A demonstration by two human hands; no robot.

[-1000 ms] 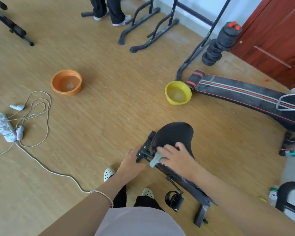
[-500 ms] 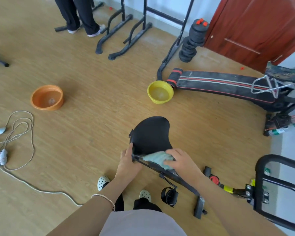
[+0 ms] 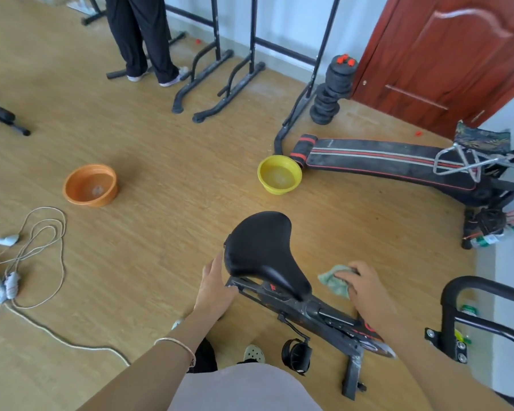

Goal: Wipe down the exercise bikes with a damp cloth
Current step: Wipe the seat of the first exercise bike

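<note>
One head-worn wide view — steeply down and forward, close over the hands, wooden floor (image 3: 161,179) beyond

Open wooden floor (image 3: 166,179) lies from 9 to 12 o'clock of the saddle (image 3: 261,250). Yellow basin (image 3: 279,175) stands at 12, sit-up bench (image 3: 389,164) at 2. Black tubular frame (image 3: 469,315) blocks 4 o'clock; cable (image 3: 42,232) litters 9.

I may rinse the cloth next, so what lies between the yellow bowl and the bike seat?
Only bare wood floor separates the yellow bowl from the bike seat, seen in the head view.
</note>
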